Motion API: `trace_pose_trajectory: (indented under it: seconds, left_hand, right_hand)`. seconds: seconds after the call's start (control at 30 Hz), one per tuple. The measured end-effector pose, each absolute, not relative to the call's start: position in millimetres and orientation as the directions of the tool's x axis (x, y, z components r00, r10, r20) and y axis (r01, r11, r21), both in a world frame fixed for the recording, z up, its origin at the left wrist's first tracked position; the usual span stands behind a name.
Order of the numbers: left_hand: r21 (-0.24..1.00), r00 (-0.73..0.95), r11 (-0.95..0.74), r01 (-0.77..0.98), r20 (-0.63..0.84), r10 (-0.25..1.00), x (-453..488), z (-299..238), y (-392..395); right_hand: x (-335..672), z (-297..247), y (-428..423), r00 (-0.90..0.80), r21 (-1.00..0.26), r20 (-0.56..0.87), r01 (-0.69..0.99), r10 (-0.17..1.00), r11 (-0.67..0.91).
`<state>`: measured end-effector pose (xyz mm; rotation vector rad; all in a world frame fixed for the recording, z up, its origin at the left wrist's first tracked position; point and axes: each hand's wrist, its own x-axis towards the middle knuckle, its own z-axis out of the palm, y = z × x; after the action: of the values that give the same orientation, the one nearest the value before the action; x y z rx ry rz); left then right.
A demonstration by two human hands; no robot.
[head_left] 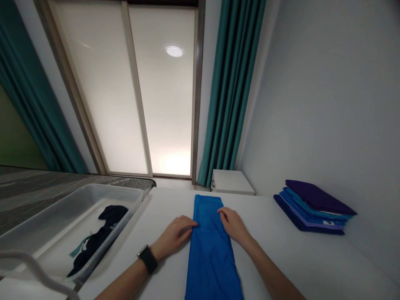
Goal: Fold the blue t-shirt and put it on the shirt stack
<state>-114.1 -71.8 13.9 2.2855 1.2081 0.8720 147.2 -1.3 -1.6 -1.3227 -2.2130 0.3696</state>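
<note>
One translucent bin [115,195] stands at lower left, dark clothing [114,215] inside. At lower centre, one left hand [173,234], wearing one watch [147,259], rests bent fingers on the left edge of one blue garment [211,256], lying lengthwise at bottom centre. One right hand [233,225], fingers curled narrow, touches its right edge; whether either hand pinches it, I cannot tell. One stack of folded clothes [315,204] sits lower right.

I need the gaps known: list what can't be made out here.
Head view: near end of the blue cloth, cut by the bottom edge.
Head view: left end of the clear bin, cut by the left edge.
Head view: white print on the folded stack, too small to read.
Head view: anything beyond the door panels, hidden by their cloudy surface.
</note>
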Motion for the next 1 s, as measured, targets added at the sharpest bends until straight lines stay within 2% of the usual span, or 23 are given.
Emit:
trace_pose_trajectory:
  seconds: [0.1, 0.2, 0.27, 0.57, 0.73, 0.87, 1.0]
  left_hand:
    - [0.609, 0.445, -0.512, 0.606, 0.274, 0.853, -112, 12, -70]
    - [0.611, 0.437, -0.486, 0.625, 0.243, 0.866, -113, 9, -68]
    - [0.614, 0.435, -0.483, 0.625, 0.24, 0.868, -113, 8, -67]
    - [0.598, 0.423, -0.492, 0.633, 0.264, 0.867, -112, 6, -67]
    - [0.526, 0.47, -0.558, 0.642, 0.305, 0.828, -112, 2, -66]
    - [0.46, 0.519, -0.621, 0.634, 0.341, 0.783, -114, 4, -69]
    - [0.385, 0.561, -0.69, 0.613, 0.403, 0.723, -116, 11, -78]
  right_hand:
    - [149, 5, -21, -0.448, -0.431, 0.199, 0.758, 0.872, 0.488]
    - [151, 6, -37, -0.435, -0.357, 0.149, 0.814, 0.888, 0.458]
    - [152, 6, -41, -0.417, -0.35, 0.124, 0.83, 0.9, 0.433]
    - [162, 1, -36, -0.463, -0.547, 0.086, 0.718, 0.882, 0.43]
    - [163, -2, -35, -0.466, -0.546, 0.074, 0.721, 0.881, 0.427]
    - [160, 5, -37, -0.466, -0.467, 0.167, 0.738, 0.869, 0.486]
    - [146, 22, -60, -0.5, -0.281, 0.327, 0.759, 0.802, 0.587]
